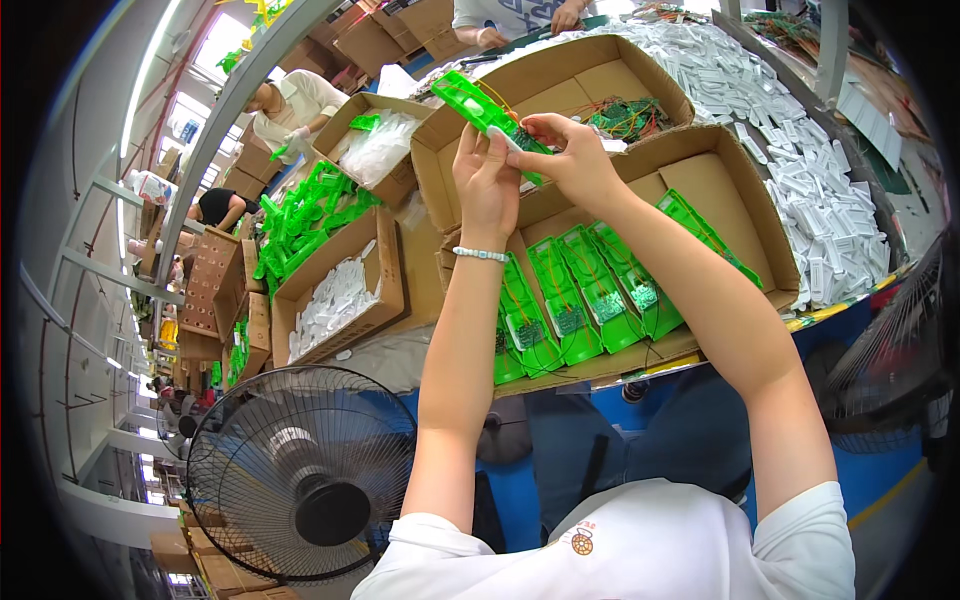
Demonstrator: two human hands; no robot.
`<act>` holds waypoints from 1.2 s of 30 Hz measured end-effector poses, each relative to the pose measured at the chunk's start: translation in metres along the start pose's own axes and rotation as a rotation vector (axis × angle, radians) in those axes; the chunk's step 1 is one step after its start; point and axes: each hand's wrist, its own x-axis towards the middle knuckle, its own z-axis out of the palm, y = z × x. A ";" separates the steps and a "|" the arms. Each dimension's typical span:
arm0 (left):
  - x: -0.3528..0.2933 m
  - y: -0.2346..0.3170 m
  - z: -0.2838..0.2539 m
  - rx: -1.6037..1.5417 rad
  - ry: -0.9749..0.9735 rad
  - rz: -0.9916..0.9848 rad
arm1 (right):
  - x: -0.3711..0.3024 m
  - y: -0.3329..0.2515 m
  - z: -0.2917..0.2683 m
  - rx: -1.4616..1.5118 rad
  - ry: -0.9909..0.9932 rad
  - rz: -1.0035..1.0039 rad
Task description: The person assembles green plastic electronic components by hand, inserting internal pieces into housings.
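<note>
Above the cardboard boxes, my left hand is closed around a long bright green plastic housing, which is tilted with its far end up to the left. A small white plastic piece shows by the left thumb. Fingers of my right hand pinch a dark green circuit board at the housing's near end; part of it is hidden by the fingers. Thin coloured wires run along the housing. Below my hands, several green housings with circuit boards and wires lie side by side in a cardboard box.
Behind stands another cardboard box holding a wired circuit board bundle. White plastic parts are heaped at right. Green parts and a box of white pieces lie left. A floor fan stands nearby; co-workers sit across.
</note>
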 end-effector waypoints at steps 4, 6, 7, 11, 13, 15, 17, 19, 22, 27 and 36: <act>0.001 -0.002 0.003 0.014 -0.003 0.021 | 0.003 0.002 -0.003 -0.003 -0.007 0.022; 0.003 -0.003 0.003 0.011 0.003 0.025 | 0.003 0.005 -0.002 0.032 0.014 0.034; 0.003 -0.002 0.002 0.027 -0.003 0.022 | 0.002 0.004 -0.002 0.034 0.011 0.034; 0.000 -0.003 -0.006 0.001 0.056 -0.041 | -0.003 -0.002 0.004 -0.020 -0.011 -0.036; 0.004 0.003 -0.021 -0.097 -0.019 -0.093 | -0.009 -0.007 0.009 -0.038 -0.013 -0.097; 0.001 0.003 -0.031 -0.196 -0.089 -0.151 | -0.014 -0.017 0.011 -0.075 -0.018 -0.237; 0.005 -0.001 -0.011 -0.251 0.091 -0.211 | -0.015 -0.005 0.006 -0.160 0.011 -0.339; 0.001 0.002 -0.006 -0.232 0.115 -0.196 | -0.018 -0.005 0.007 -0.414 0.055 -0.463; 0.005 0.002 -0.017 -0.203 -0.035 -0.195 | -0.012 -0.013 0.005 -0.430 0.063 -0.465; 0.006 -0.004 -0.016 -0.159 0.058 -0.199 | -0.010 -0.007 0.003 -0.542 0.081 -0.516; 0.001 -0.003 -0.009 -0.024 -0.015 -0.156 | 0.001 -0.003 0.001 -0.119 0.015 0.000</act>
